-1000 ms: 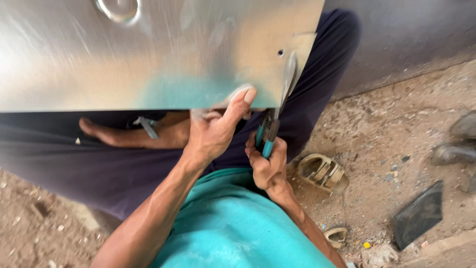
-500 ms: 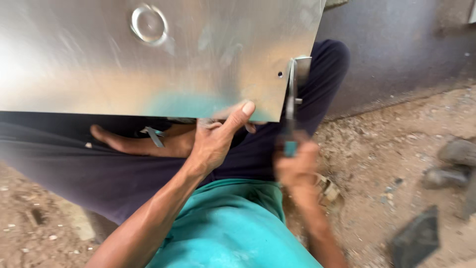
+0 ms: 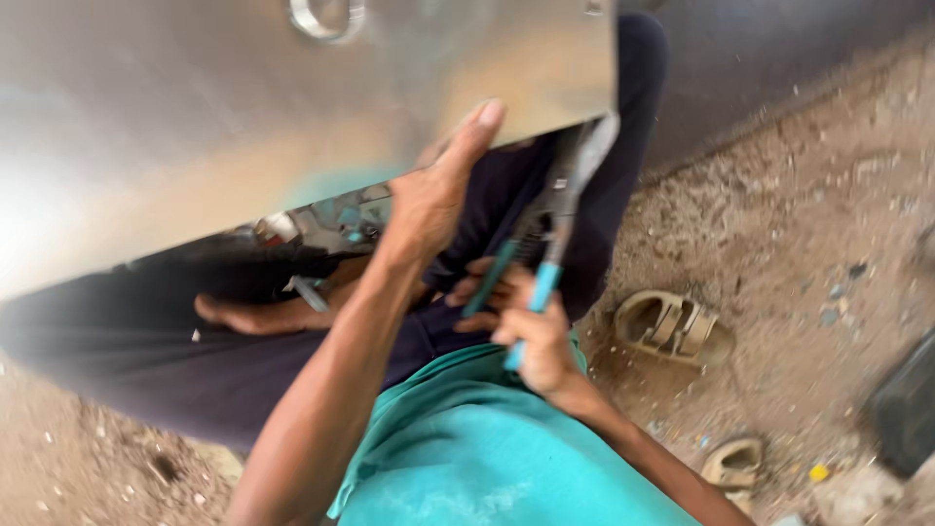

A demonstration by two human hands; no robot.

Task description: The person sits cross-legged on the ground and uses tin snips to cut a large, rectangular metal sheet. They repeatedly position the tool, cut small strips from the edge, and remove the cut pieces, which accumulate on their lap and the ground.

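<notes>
A large shiny metal sheet (image 3: 243, 127) is propped across the lap of a seated person and fills the upper left of the view; a round ring fitting (image 3: 324, 15) is seen near its top edge. The sheet's lower edge is gripped by the left hand (image 3: 433, 200), with the thumb stretched up over the face and the fingers hidden behind the metal. Just below the sheet's lower right corner, a pair of tin snips (image 3: 545, 234) with teal handles is clasped by the right hand (image 3: 531, 326); the blades are pointed up at the corner, though whether metal is between them cannot be told through the blur. The greatest risk is judged to lie in the sheet itself: it is held by one hand only, so it could be tipped or dropped onto the legs if the snips twist. A cut finger is also likely, since the bare left hand is wrapped round a raw edge close to the blades. A bare foot (image 3: 248, 314) is tucked under the sheet, where offcuts could be dropped. A sandal (image 3: 672, 326) lies on the dirt ground (image 3: 799, 234), well apart.
</notes>
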